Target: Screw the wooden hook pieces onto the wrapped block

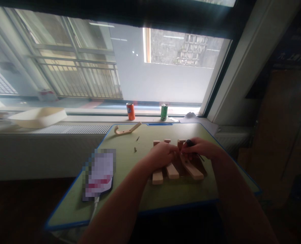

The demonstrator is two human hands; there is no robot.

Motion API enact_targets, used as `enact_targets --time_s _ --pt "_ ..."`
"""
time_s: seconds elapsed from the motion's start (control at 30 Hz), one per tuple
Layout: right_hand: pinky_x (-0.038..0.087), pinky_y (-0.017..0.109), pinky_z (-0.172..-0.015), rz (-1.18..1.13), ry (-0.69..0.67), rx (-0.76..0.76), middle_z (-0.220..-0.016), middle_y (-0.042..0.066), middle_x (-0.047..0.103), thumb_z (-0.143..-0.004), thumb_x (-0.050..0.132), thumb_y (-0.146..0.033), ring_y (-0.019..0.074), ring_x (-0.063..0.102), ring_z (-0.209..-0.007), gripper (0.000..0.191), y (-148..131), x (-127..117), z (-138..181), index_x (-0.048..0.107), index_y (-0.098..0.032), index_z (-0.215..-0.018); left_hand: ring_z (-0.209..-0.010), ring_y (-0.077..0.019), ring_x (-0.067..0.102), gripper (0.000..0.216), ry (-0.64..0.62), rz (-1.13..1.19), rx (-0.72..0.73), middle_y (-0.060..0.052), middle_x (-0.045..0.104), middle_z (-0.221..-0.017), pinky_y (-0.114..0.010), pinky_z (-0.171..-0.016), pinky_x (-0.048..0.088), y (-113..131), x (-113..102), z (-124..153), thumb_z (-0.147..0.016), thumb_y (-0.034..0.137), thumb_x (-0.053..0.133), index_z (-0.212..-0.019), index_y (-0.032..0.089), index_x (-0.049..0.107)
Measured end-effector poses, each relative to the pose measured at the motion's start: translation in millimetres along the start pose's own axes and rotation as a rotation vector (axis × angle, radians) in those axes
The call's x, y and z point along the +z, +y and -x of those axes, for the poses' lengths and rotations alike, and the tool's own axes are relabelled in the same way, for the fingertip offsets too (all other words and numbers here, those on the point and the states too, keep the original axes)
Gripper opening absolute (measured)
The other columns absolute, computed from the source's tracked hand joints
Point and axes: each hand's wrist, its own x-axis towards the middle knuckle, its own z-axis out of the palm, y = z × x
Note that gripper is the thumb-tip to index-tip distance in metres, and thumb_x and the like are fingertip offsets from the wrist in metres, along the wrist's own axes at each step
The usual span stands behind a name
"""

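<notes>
Three pale wooden hooks lie side by side across a brown board on the table, partly covered by my hands. My left hand rests over the left and middle pieces, its fingers bent together against the upper part of the rightmost hook. My right hand is closed on a tool with a black handle, held over that same hook; the tool's tip is hidden. A thin metal rod shows below my right hand. One dark hole is visible in the rightmost hook.
A loose J-shaped wooden hook lies at the table's far left, near two small screws. A blurred-out phone with a white cable lies left. Orange and green cans and a cream basin stand on the windowsill.
</notes>
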Motion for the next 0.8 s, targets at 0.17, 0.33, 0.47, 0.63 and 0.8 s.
enact_targets --time_s 0.17,0.33,0.47,0.63,0.8 --pt "0.034 0.020 -0.044 -0.006 -0.027 -0.036 -0.063 0.002 0.062 -0.074 0.063 -0.037 0.0089 0.052 -0.051 0.026 0 0 -1 0.065 -0.012 -0.081 -0.078 -0.0152 0.057 0.036 0.050 0.015 0.013 -0.002 0.066 -0.085 -0.026 -0.077 0.042 -1 0 0 -0.077 0.019 0.042 -0.099 0.026 0.070" --pt "0.035 0.019 -0.042 0.003 -0.027 -0.013 -0.060 0.001 0.061 -0.073 0.063 -0.037 0.0085 0.052 -0.048 0.025 1 0 -3 0.065 -0.013 -0.080 -0.078 -0.0153 0.058 0.037 0.023 0.020 0.002 -0.002 0.068 -0.085 -0.025 -0.073 0.043 -3 3 -1 -0.079 0.020 0.040 -0.103 0.025 0.068" --pt "0.038 0.019 -0.042 -0.009 -0.012 0.007 -0.060 0.000 0.060 -0.072 0.065 -0.036 0.0088 0.053 -0.048 0.023 0 1 -3 0.064 -0.014 -0.078 -0.081 -0.0158 0.059 0.038 0.036 0.016 0.028 -0.002 0.068 -0.086 -0.025 -0.074 0.043 -5 4 -2 -0.078 0.018 0.040 -0.102 0.025 0.069" --pt "0.037 0.019 -0.041 0.011 -0.014 0.013 -0.058 0.000 0.060 -0.072 0.064 -0.038 0.0090 0.053 -0.047 0.024 -2 3 -2 0.064 -0.014 -0.076 -0.082 -0.0162 0.059 0.036 0.025 0.027 0.027 -0.002 0.068 -0.087 -0.026 -0.076 0.044 -6 3 -2 -0.079 0.019 0.041 -0.101 0.023 0.069" --pt "0.037 0.020 -0.041 0.058 0.036 0.017 -0.055 -0.001 0.057 -0.071 0.065 -0.043 0.0086 0.049 -0.044 0.030 -3 -2 8 0.063 -0.013 -0.075 -0.082 -0.0164 0.060 0.036 0.033 0.059 0.036 -0.002 0.068 -0.088 -0.027 -0.076 0.044 -8 5 -2 -0.080 0.018 0.040 -0.100 0.026 0.069"
